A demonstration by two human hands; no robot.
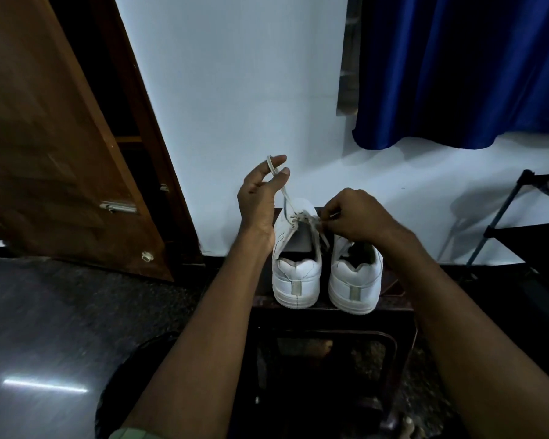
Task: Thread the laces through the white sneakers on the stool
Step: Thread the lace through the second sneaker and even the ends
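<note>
Two white sneakers stand side by side on a dark stool (pixel 330 315), heels toward me. The left sneaker (pixel 295 274) has a white lace (pixel 284 194) crossing its front eyelets. My left hand (pixel 260 191) is raised above that shoe and pinches one end of the lace between thumb and fingers, pulling it up taut. My right hand (pixel 352 217) hovers over the front of the shoes and pinches the other lace end near the eyelets. The right sneaker (pixel 355 280) shows no lace; its front is hidden by my right hand.
A brown wooden door (pixel 54 147) stands open on the left. A white wall (pixel 235 90) rises behind the stool, with a blue curtain (pixel 457 68) at upper right. A black metal rack (pixel 520 223) stands at the right. The dark floor (pixel 61 312) spreads to the left.
</note>
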